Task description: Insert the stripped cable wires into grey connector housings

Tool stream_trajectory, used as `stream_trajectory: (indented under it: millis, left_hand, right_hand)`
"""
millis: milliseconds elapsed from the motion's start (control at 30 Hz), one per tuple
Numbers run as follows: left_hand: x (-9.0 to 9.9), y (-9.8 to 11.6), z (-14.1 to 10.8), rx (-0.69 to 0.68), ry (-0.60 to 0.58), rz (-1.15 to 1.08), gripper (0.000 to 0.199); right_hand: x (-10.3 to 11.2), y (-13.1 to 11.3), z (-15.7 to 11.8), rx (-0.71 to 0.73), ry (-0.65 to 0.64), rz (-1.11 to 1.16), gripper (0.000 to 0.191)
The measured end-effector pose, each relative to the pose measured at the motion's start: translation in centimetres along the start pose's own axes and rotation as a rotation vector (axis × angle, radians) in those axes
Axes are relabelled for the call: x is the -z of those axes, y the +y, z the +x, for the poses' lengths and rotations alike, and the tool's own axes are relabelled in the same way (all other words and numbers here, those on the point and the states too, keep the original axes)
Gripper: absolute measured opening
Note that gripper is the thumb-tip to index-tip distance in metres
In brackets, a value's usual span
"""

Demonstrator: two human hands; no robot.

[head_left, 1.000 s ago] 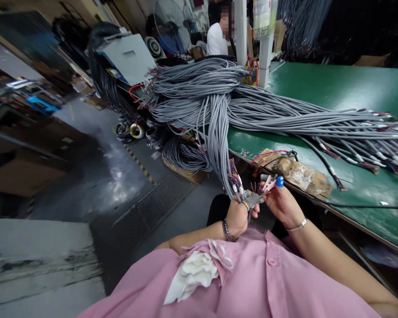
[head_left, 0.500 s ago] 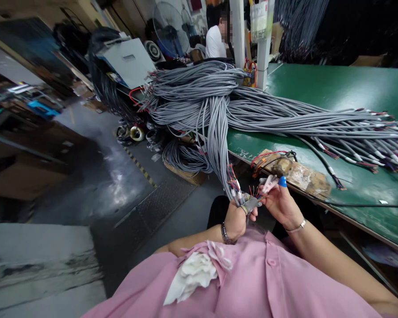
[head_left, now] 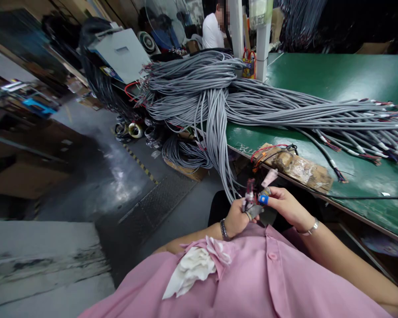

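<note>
My left hand [head_left: 236,217] grips the end of a grey cable [head_left: 248,198] that hangs down from a big heap of grey cables [head_left: 215,95] on the green table [head_left: 334,79]. Short coloured wires stick out of the cable end. My right hand [head_left: 287,204], with blue tape on one fingertip, pinches at those wires right beside my left hand. Both hands are in front of my chest, just below the table's near edge.
A brown taped block [head_left: 296,167] with red and black wires lies on the table edge above my hands. More cable coils [head_left: 182,154] sit on the floor at the left. A person in a white shirt [head_left: 212,33] sits far behind the heap.
My right hand has moved left and down onto the cable end, closing the gap to my left hand. The view has shifted slightly.
</note>
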State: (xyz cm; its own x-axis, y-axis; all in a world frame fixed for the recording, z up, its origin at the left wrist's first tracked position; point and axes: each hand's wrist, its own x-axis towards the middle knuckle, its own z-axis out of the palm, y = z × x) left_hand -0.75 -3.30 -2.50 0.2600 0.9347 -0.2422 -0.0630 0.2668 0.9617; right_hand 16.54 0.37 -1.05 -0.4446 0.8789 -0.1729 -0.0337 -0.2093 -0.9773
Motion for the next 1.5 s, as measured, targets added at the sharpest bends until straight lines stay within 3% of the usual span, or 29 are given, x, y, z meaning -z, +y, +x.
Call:
stream_trajectory:
  millis: [100,167,367,500,733,933,1100,1267,1367,1500]
  left_hand:
    - [0.2,0.4,0.2,0.053,-0.101,0.042,0.03]
    - [0.2,0.7,0.3,0.071,-0.107,0.027,0.031]
    - [-0.1,0.7,0.6,0.069,0.05,-0.187,0.04]
    - [-0.4,0.5,0.7,0.037,0.073,-0.224,0.04]
    - [-0.4,0.3,0.7,0.015,0.184,-0.242,0.038]
    - [-0.6,0.6,0.8,0.023,0.318,-0.263,0.04]
    - [-0.7,0.7,0.9,0.001,0.255,-0.246,0.042]
    - [-0.5,0.3,0.8,0.014,0.164,-0.232,0.04]
    - [-0.4,0.2,0.8,0.058,0.063,-0.182,0.04]
    - [-0.3,0.2,0.8,0.081,0.033,-0.138,0.038]
  right_hand:
    - [-0.2,0.0,-0.1,0.053,0.009,-0.106,0.022]
    - [-0.3,0.1,-0.2,0.074,0.021,-0.093,0.021]
    - [-0.4,0.3,-0.8,0.019,-0.067,0.194,0.024]
    - [-1.1,0.7,-1.1,0.007,-0.045,0.336,0.019]
    - [-2.0,0.2,-0.9,0.01,0.162,0.262,0.02]
    - [-2.2,0.3,-1.0,0.013,0.165,0.256,0.022]
    - [-2.2,0.2,-0.6,0.033,0.209,0.274,0.023]
    - [-1.8,0.3,-0.1,0.009,0.099,0.21,0.023]
    - [-2.1,0.8,-0.1,-0.022,0.044,0.283,0.027]
    - [-2.8,1.3,-0.2,-0.002,0.079,0.346,0.028]
